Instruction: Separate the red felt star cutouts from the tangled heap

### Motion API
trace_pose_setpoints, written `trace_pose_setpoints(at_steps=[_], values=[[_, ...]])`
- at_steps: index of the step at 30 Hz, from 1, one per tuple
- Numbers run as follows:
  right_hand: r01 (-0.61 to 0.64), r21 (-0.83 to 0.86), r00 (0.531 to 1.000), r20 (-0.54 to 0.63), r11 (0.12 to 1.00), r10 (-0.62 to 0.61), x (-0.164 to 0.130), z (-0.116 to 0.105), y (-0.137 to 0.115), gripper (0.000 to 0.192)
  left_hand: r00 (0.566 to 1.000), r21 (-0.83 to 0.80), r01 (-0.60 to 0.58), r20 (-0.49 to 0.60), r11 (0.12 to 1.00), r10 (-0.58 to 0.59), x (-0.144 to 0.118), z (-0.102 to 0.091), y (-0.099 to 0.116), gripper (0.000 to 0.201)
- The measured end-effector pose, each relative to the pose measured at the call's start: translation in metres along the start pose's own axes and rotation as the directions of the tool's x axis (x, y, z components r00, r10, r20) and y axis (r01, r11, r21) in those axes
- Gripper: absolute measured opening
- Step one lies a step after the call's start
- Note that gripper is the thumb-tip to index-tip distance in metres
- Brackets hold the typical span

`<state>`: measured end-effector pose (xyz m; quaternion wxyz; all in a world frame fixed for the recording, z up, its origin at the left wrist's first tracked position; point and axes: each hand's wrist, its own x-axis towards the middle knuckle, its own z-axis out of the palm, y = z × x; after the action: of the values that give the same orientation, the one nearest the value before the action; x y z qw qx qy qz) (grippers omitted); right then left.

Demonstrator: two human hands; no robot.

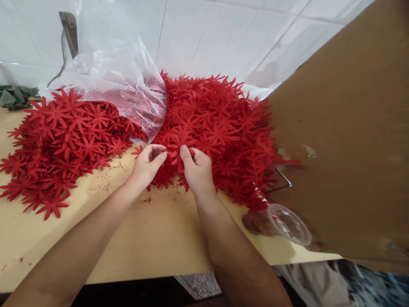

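Note:
Between my hands is a red flower-shaped cutout (174,154) with long narrow petals, held low in front of a big heap of the same pieces. My left hand (148,161) pinches a petal at its left edge, thumb and forefinger together. From the right, my right hand (198,169) grips the cutout, its thumb pressed on top and the other fingers curled under. Behind and beside both hands rises the large red heap (217,123). A second pile of red cutouts (64,140) lies to the left, partly under a clear plastic bag (108,72).
At the right, a large brown cardboard panel (345,136) leans over the table. A clear plastic cup (287,224) lies tipped near the table's front edge. Red crumbs are scattered on the pale tabletop (153,243). Dark green pieces (15,97) lie at the far left, before a white tiled wall.

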<state>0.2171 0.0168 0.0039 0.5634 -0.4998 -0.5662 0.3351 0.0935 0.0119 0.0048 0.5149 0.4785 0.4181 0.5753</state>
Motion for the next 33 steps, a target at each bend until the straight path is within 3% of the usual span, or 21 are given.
trace_pose_setpoints(at_steps=[7, 14, 23, 28, 33], values=[[0.057, 0.028, 0.994, 0.093, 0.998, -0.059, -0.001, 0.005, 0.005, 0.034, 0.990, -0.162, 0.070, 0.132, 0.984, -0.049, -0.002, 0.002, 0.000, 0.022], [0.017, 0.198, 0.935, 0.343, 0.980, -0.086, -0.005, 0.011, 0.006, 0.028, 0.999, -0.178, -0.009, -0.038, 0.984, 0.002, 0.003, -0.004, -0.002, 0.009], [-0.037, 0.154, 0.968, 0.251, 0.987, -0.003, -0.003, 0.008, 0.009, 0.021, 0.991, -0.311, 0.042, -0.109, 0.950, -0.079, 0.002, 0.000, 0.002, 0.005], [-0.064, 0.112, 0.986, 0.159, 0.992, 0.046, 0.000, 0.004, 0.004, 0.026, 0.947, -0.373, 0.021, -0.289, 0.928, -0.138, 0.010, -0.015, 0.007, 0.009], [-0.007, 0.068, 0.996, 0.087, 0.998, 0.001, 0.003, -0.003, 0.001, 0.032, 0.933, -0.406, 0.068, -0.298, 0.911, -0.202, 0.014, -0.022, 0.010, 0.009]])
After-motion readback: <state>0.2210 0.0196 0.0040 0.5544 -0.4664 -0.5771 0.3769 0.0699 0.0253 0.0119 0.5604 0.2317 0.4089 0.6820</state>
